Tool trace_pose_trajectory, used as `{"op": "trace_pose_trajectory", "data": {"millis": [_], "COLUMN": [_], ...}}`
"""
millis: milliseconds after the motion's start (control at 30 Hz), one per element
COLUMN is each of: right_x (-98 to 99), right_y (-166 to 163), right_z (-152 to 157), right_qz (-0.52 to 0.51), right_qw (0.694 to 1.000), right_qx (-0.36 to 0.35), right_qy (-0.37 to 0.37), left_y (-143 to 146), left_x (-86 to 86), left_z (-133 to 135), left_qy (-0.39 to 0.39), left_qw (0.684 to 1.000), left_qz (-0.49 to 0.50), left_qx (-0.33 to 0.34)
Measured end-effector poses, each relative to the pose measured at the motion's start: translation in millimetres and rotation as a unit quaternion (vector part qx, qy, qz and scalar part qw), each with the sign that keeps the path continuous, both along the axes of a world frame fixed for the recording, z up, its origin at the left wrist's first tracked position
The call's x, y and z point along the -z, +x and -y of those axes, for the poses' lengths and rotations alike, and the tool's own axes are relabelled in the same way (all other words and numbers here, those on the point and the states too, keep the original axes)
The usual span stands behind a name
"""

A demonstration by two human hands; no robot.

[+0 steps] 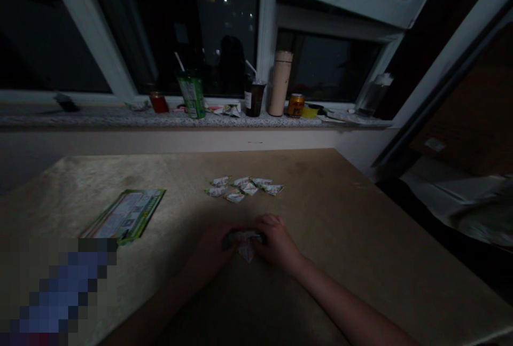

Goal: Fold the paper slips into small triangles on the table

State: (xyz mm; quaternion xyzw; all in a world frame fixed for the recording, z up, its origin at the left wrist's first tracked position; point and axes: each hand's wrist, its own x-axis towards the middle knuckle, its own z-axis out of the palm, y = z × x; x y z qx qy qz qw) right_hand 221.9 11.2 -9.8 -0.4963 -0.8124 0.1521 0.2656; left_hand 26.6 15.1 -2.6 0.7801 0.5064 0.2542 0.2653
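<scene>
Both my hands meet low over the table's middle, fingers closed round a small folded piece of printed paper (246, 252) with a pointed lower end. My left hand (218, 242) grips its left side and my right hand (276, 236) its right side. Dark edges show beside the fingertips; in the dim light I cannot make them out. Beyond the hands lie several small folded printed pieces (249, 188), whitish with green edges, in a loose cluster. To the left rests a stack of flat green-and-white printed sheets or packets (130, 212).
The table (320, 218) reaches to the wall under a window. On the sill (224, 121) stand a green cup (193, 95), a dark drink cup (254, 97), a tall pale flask (280, 84), a gold can (296, 105) and a red jar (159, 102). A pixelated patch covers the lower left.
</scene>
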Motion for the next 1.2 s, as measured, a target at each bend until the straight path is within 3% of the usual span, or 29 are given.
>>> {"op": "trace_pose_trajectory", "data": {"millis": [200, 400, 800, 900, 1067, 1200], "right_x": [2.6, 1.1, -2.2, -2.4, -0.1, 2.0], "right_y": [1, 0, -2, -1, -1, -2], "right_z": [-3, -1, 5, 6, 5, 1], "right_qz": [0.010, 0.013, 0.073, 0.057, 0.041, 0.055], "right_qw": [1.000, 0.999, 0.996, 0.997, 0.998, 0.997], "right_qx": [-0.011, -0.024, -0.039, -0.042, -0.042, -0.040], "right_qy": [0.001, 0.017, 0.017, 0.014, 0.014, 0.041], "left_y": [-2, -6, -3, -1, 3, 5], "left_x": [-0.3, -7.3, -10.6, -7.5, -2.1, -2.8], "left_z": [-2, 3, 9, 12, 16, 12], "left_qy": [0.003, 0.060, 0.111, 0.103, 0.078, 0.068], "left_qw": [0.999, 0.993, 0.959, 0.966, 0.990, 0.992], "left_qz": [-0.026, -0.058, -0.212, -0.192, -0.092, -0.092], "left_qx": [0.033, 0.079, 0.149, 0.141, 0.074, 0.051]}}
